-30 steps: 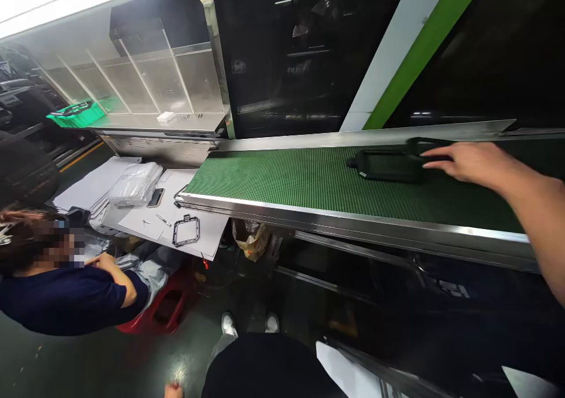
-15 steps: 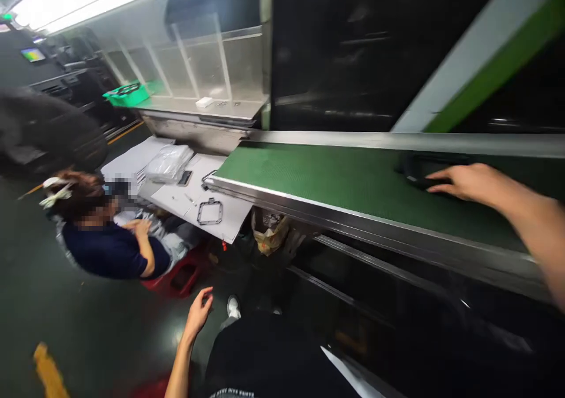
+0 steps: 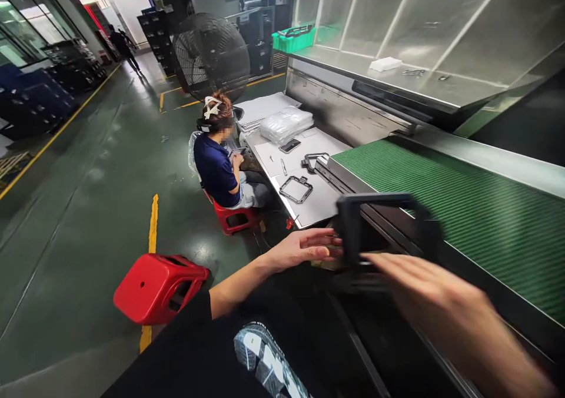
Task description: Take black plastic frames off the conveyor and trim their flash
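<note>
Nearest the camera, the right hand [image 3: 424, 286] is blurred and stretched out flat under the lower edge of a black plastic frame [image 3: 384, 233]; its fingers look extended and close together, though the blur hides whether they actually grip. The left hand [image 3: 304, 248] meets the frame at its left side, fingers [image 3: 324, 249] lying straight and together against the rim rather than curled around it. The frame is held upright in the air just in front of the steel edge of the conveyor [image 3: 463, 209], off the green belt, so the step in hand appears to be carrying a picked-up part between both hands. The next move probably calls for a firmer hold on both sides, since the flat fingers give little purchase. The frame itself is a dark, open rectangle with rounded corners, thin-walled and matte, its centre empty. Beyond it stands a white desk [image 3: 318, 206] bearing a similar frame [image 3: 296, 189], a phone [image 3: 290, 145] and a stack of clear bags [image 3: 286, 124], with a seated co-worker [image 3: 218, 162] beside it on a red stool [image 3: 233, 218].
</note>
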A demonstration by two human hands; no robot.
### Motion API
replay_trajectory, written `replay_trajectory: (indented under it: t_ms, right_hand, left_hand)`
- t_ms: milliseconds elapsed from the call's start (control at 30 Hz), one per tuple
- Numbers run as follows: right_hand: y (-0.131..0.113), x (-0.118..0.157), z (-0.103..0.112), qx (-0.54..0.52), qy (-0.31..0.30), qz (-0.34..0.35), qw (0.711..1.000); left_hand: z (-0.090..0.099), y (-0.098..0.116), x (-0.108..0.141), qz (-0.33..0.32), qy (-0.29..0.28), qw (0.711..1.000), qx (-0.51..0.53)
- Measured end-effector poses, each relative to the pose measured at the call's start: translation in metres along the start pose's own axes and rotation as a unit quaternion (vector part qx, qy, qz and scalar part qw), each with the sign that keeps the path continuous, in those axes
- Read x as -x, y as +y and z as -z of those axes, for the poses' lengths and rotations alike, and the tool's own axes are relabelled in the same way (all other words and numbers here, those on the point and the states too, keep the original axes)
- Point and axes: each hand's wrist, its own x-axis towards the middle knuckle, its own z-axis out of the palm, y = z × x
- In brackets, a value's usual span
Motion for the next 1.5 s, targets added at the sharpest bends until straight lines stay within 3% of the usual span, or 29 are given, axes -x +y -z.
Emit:
replay_trajectory:
  t_ms: [100,267,400,533,633,800,967,1100,1200,1333,1500]
  right_hand:
    - [-0.039,-0.027,-0.044,0.042,0.040,0.135,0.989]
    - [-0.070,-0.061,-0.116,-0.062,0.064,0.128,0.988]
    - [-0.078,-0.065,-0.155,-0.158,0.069,0.108,0.979]
    - [-0.082,-0.067,-0.181,-0.262,0.077,0.068,0.960]
    - [-0.086,-0.071,-0.195,-0.329,0.098,0.015,0.939]
    - [-0.090,-0.077,-0.207,-0.350,0.140,-0.042,0.925]
    - [-0.086,-0.077,-0.212,-0.360,0.160,-0.064,0.917]
    - [-0.079,-0.077,-0.223,-0.361,0.168,-0.074,0.914]
    - [-0.073,-0.085,-0.234,-0.359,0.169,-0.074,0.915]
    - [-0.064,-0.115,-0.246,-0.351,0.161,-0.066,0.920]
    - [-0.050,-0.150,-0.246,-0.320,0.161,-0.075,0.931]
  left_hand:
    - [0.015,0.002,0.025,0.027,0.113,0.993,-0.022]
    - [0.047,0.001,0.057,0.036,0.276,0.960,-0.036]
    - [0.061,0.010,0.068,0.072,0.298,0.951,-0.048]
    - [0.070,0.019,0.069,0.096,0.298,0.946,-0.076]
    - [0.075,0.026,0.062,0.098,0.303,0.941,-0.115]
    - [0.076,0.039,0.041,0.099,0.320,0.925,-0.181]
    - [0.069,0.048,0.028,0.109,0.304,0.926,-0.197]
    - [0.068,0.051,0.022,0.122,0.312,0.909,-0.247]
    - [0.079,0.053,0.013,0.121,0.309,0.896,-0.296]
    - [0.100,0.060,-0.008,0.107,0.309,0.880,-0.346]
    - [0.138,0.077,-0.051,0.079,0.350,0.801,-0.480]
